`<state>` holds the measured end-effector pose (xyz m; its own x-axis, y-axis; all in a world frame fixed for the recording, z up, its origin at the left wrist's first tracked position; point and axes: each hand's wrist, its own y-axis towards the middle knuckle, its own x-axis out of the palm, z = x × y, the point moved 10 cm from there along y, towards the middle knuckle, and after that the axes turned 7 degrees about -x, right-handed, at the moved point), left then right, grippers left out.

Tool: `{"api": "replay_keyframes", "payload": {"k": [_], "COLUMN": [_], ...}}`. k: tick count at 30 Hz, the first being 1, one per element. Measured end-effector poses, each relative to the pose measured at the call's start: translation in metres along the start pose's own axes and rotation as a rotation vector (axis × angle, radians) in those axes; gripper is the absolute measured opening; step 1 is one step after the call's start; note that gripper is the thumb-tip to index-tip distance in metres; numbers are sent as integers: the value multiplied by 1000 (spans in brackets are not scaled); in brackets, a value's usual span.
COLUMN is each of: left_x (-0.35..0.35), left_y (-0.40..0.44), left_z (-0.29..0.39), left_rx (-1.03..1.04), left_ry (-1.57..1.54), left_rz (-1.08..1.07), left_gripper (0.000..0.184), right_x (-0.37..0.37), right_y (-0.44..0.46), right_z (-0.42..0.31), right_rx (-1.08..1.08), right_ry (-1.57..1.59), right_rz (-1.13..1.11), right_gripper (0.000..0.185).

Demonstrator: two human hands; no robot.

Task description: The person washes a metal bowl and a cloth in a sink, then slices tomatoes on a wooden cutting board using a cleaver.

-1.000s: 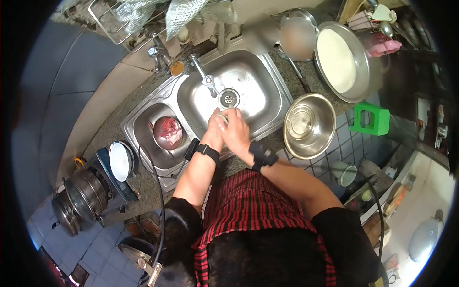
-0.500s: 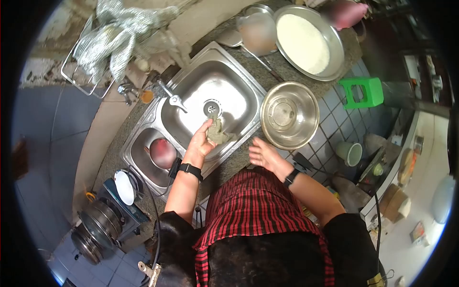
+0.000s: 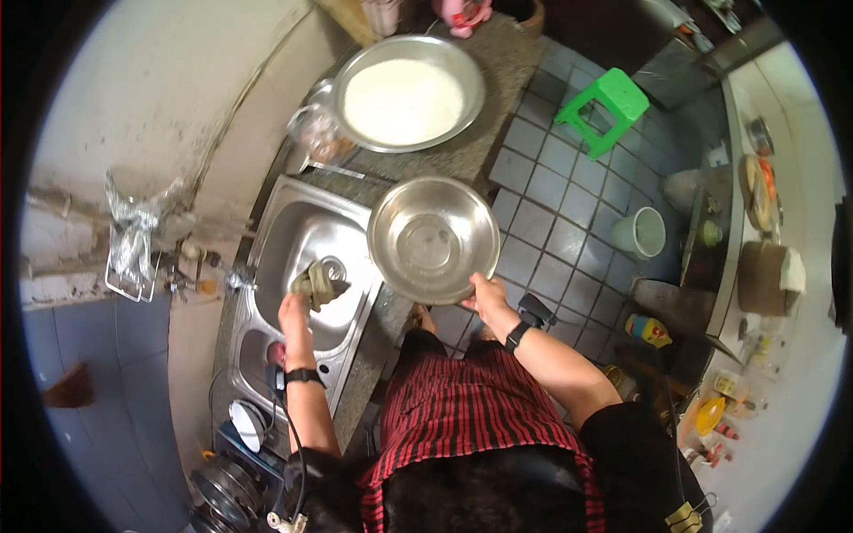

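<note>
Over sink (image 3: 298, 222) and tiled floor (image 3: 540, 238), our left hand (image 3: 296, 322) clasps cloth (image 3: 314, 285), our right hand (image 3: 490, 300) pinches a basin's rim (image 3: 472, 233). A bottle's label (image 3: 653, 331) blurs.

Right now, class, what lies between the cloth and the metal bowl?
In the head view, part of the sink lies between the cloth and the metal bowl.

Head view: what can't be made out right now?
In the head view:
Cloth: its gripped part is hidden by the left hand.
Steel basin: whatever supports its underside is hidden by the basin itself.
Red item in the smaller sink compartment: partly hidden by the left wrist.
Clear bag: contents too blurred to name.
Pink item: cut off by the top edge.
</note>
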<state>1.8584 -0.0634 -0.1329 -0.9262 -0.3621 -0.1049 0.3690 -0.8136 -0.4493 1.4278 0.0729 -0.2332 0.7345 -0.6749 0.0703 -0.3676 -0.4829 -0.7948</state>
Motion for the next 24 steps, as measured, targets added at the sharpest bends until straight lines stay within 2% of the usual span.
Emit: {"api": "replay_keyframes", "payload": {"k": [2,3,4,6,7,10,12,14,16,18,20,23,24], "left_x": [-3,-7,1,1,16,37,51,106,152,203,242,329,370], "left_y": [1,7,-6,-23,-40,-61,-66,-108,-121,-124,-126,-140,-156], "left_z": [-10,-18,-12,22,37,56,65,110,121,114,94,74,86], "left_rx": [-56,-24,-12,52,15,-73,-53,50,10,-110,-296,-445,-447], "left_ry": [39,181,179,62,-136,-234,-191,-66,-48,-10,61,106,138], "left_rz": [-76,-138,-143,47,59,88,78,-38,-173,-397,-483,-742,-861], "left_gripper": [17,20,20,18,18,21,23,22,34,43,48,53,53], "right_x": [-39,-54,-65,-80,-92,-99,-93,-95,-85,-79,-64,-42,-37], "right_y": [11,11,11,6,32,82,123,164,204,232,240,278,295], "right_z": [-22,-48,-76,-152,-172,-250,-295,-329,-353,-378,-400,-410,-412], "right_rx": [-29,-81,-134,-271,-315,-406,-426,-415,-418,-421,-439,-401,-412], "right_ry": [9,-16,-40,-38,-50,40,59,120,114,83,56,70,104], "right_rz": [-2,-17,-31,15,27,80,90,205,223,243,293,282,275], "right_gripper": [26,26,26,26,28,30,30,30,31,31,32,32,33]}}
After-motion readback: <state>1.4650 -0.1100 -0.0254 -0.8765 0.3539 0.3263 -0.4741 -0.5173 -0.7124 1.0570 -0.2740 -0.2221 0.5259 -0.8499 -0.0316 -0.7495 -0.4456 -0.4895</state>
